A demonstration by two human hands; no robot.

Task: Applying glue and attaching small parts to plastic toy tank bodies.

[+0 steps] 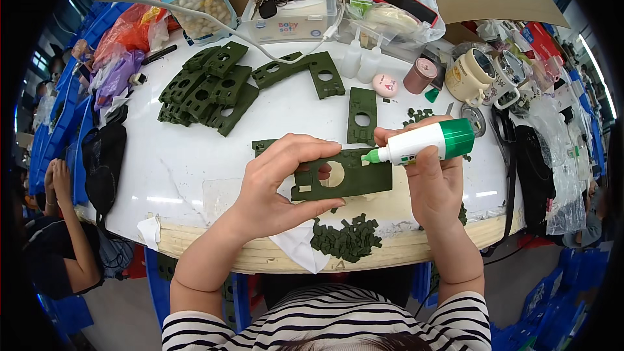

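Note:
My left hand (265,185) grips a dark green plastic toy tank hull (368,183) by its left end, fingers along the far edge and thumb along the near one. A large round hole goes through the hull. In my right hand (437,190) is a white glue bottle (416,144) with a green base, tilted so its green nozzle (372,156) is at the hull's upper right part; I cannot tell if it touches. Below the hull lies a heap of small dark green pieces (348,237). Another hull part (362,116) lies just beyond.
A stack of hull parts (211,88) sits at the back left. Beyond are a clear plastic box (289,21) with keys, a red-edged phone (398,1), small white bottles (361,58) and a beige mug (469,77). A white cable (214,21) crosses the back. A person's arm (71,234) shows at far left.

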